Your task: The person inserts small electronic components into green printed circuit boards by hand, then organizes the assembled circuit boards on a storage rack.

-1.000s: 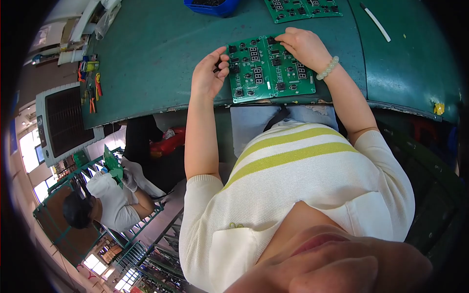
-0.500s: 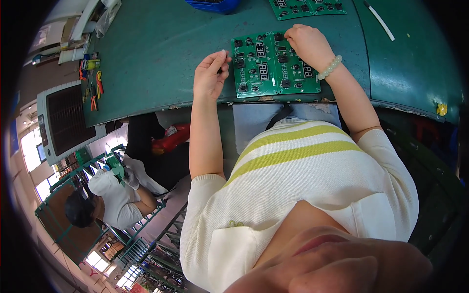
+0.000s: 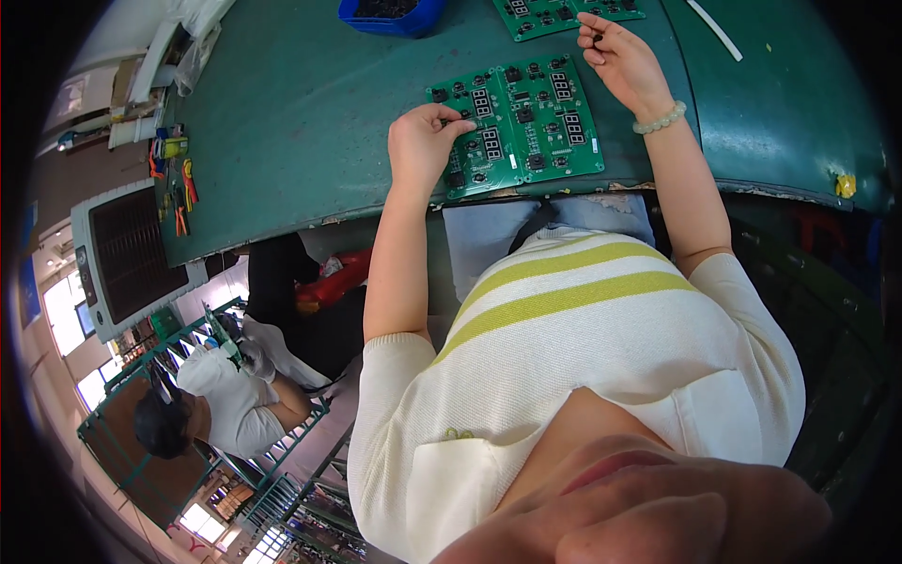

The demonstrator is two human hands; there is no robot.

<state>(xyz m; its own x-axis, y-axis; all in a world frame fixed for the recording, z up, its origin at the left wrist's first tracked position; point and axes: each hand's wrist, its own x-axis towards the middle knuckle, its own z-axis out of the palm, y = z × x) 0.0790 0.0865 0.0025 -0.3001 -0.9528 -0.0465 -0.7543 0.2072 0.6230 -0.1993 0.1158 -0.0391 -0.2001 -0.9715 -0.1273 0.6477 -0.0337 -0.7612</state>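
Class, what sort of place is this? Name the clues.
Probably an electronics assembly workshop: green printed circuit boards lie on a green-topped workbench, with a blue plastic parts bin and another seated worker nearby.

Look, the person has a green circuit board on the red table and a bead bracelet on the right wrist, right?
Not quite: the head view shows the table is dark green, not red. The flat green circuit board does lie on it, and the pale bead bracelet is on the right wrist.
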